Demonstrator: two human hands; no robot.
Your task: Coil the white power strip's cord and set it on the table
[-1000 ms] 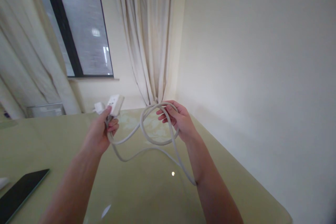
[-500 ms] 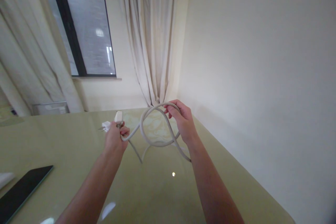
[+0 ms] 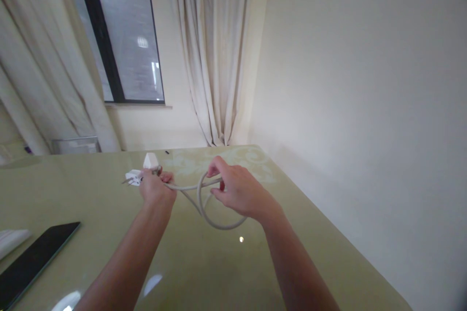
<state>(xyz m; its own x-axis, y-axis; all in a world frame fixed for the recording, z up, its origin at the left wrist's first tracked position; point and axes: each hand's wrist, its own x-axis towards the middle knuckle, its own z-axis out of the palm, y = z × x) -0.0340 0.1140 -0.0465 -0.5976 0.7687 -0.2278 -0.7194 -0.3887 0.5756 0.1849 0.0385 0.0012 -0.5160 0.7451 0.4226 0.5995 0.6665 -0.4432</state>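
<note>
A pale grey power cable hangs in a loop between my two hands above the table. My left hand is closed around the cable near its ends. Out of that fist stick a white plug with metal pins, pointing left, and a white blocky connector, pointing up. My right hand curls its thumb and fingers around strands at the top of the loop. Part of the cable is hidden behind the right hand.
The glossy yellow-green table meets a plain wall on the right. A flat black tablet-like slab and a white object lie at the left. Near the back edge is a small dark piece. Curtains hang behind.
My right hand has moved left and down, closer to my left hand, and the loop has become smaller and lower. My left hand has shifted slightly left with the plug and connector.
</note>
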